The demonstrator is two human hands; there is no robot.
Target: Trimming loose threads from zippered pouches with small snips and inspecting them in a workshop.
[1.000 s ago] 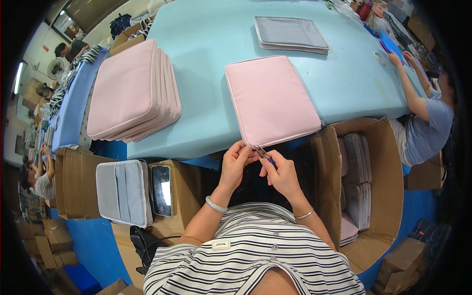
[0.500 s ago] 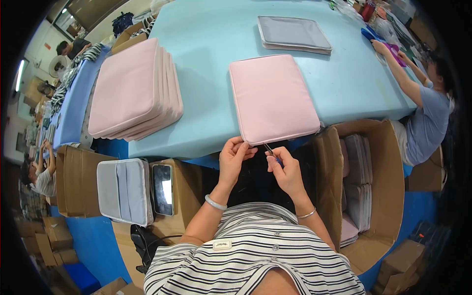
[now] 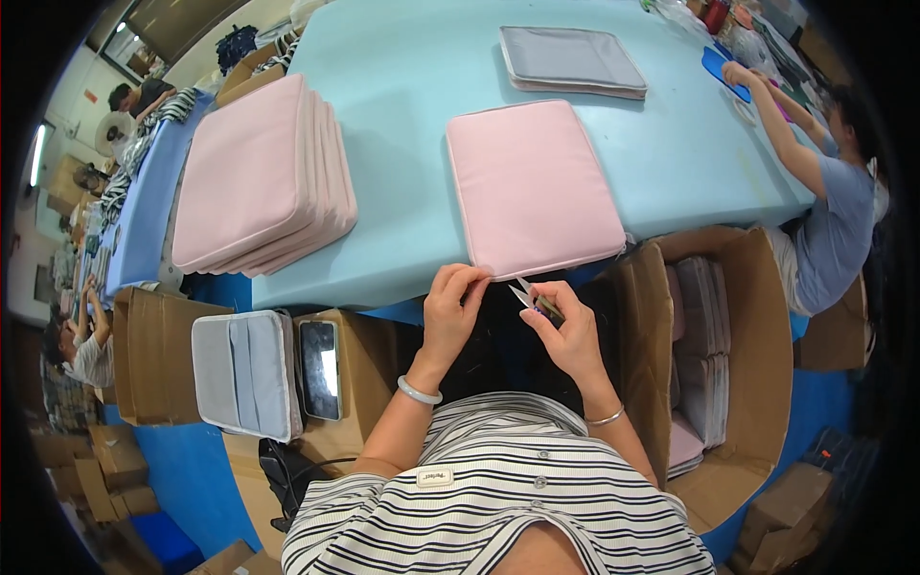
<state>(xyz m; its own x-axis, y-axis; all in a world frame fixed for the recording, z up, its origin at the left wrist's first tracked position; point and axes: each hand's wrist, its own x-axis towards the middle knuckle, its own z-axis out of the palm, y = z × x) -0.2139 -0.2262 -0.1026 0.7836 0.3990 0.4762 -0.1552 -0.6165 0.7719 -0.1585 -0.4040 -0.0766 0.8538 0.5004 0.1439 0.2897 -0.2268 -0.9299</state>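
A pink zippered sleeve case [image 3: 533,187] lies flat on the light blue table, its near edge at the table's front. My left hand [image 3: 452,305] pinches the near left corner of this case between thumb and fingers. Just right of that corner, my right hand [image 3: 567,326] grips small thread snips [image 3: 537,305]; their pointed blades are apart and aim up and left, close to the case's near edge. Any thread at the corner is too fine to make out.
On the table [image 3: 402,125] stand a stack of pink cases [image 3: 244,182] at left and grey cases [image 3: 575,59] at the back. An open carton [image 3: 757,422] holding cases is at right. A grey case [image 3: 244,374] and a phone [image 3: 319,369] rest on a carton at left. A co-worker [image 3: 834,211] sits at right.
My right hand has drawn slightly right and down from the case's edge, and the snips' blades now show spread. My left hand stays at the corner. The co-worker's hands have moved up with a blue piece.
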